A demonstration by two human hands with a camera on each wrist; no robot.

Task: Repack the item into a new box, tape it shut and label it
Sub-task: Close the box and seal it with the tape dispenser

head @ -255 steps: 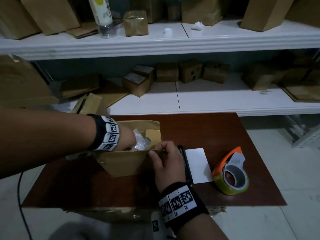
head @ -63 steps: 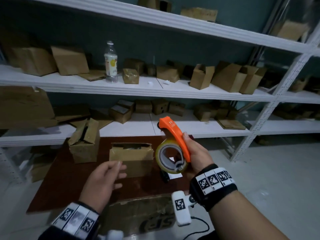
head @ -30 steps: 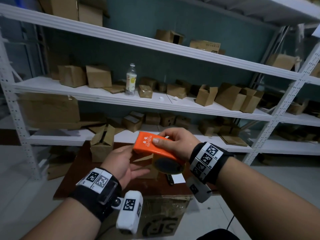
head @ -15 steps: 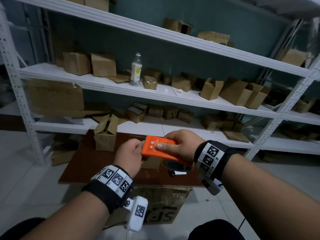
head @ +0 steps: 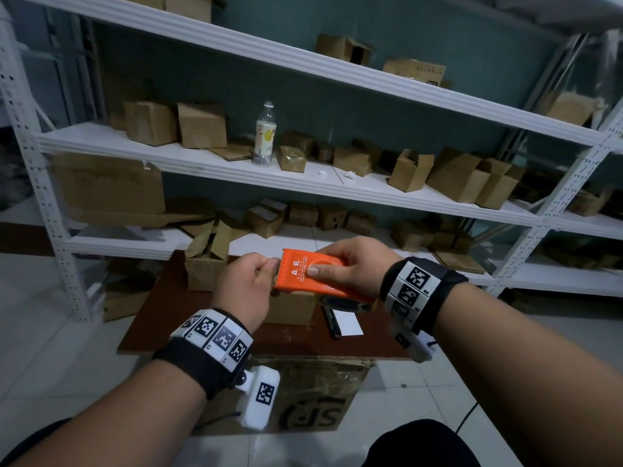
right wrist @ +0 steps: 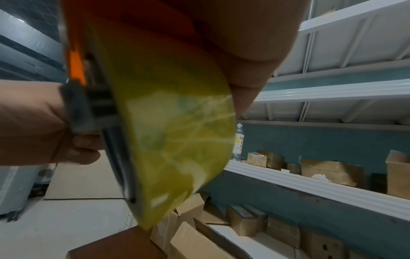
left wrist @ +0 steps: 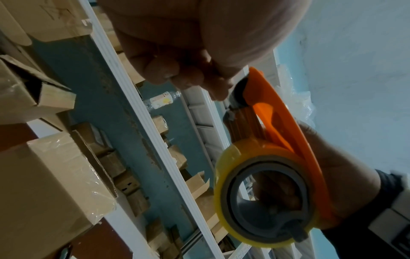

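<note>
Left fingertips (head: 269, 264) are pinched at the serrated front edge of the tape dispenser (head: 305, 274); whether a tape end is caught there can't be told from the head view, and in the left wrist view the curled fingers (left wrist: 177, 77) are seen bunched against the cutter end. The right hand (head: 350, 264) is wrapped round the orange handle, thumb laid flat on top, fingers passed through the roll core (left wrist: 275, 194). Versus half a second ago: little has changed, the dispenser is kept level at chest height between both hands, and the left hand (head: 246, 284) has been kept closed at the front edge. Versus 2 s ago: the dispenser has been turned from upright to flat, and the left hand has been brought onto it from open and idle. Dispenser look: orange plastic shell with white printed lettering, grey hub, yellowish clear tape roll (left wrist: 233, 157) mounted below. The new box (head: 293, 310) is set on the brown table (head: 161, 318), mostly hidden under the hands, flaps not visible. Beside it a black pen (head: 332, 323) and a white label (head: 350, 325) are laid. A second box with flaps up (head: 205, 264) is placed at the table's far left corner.
</note>
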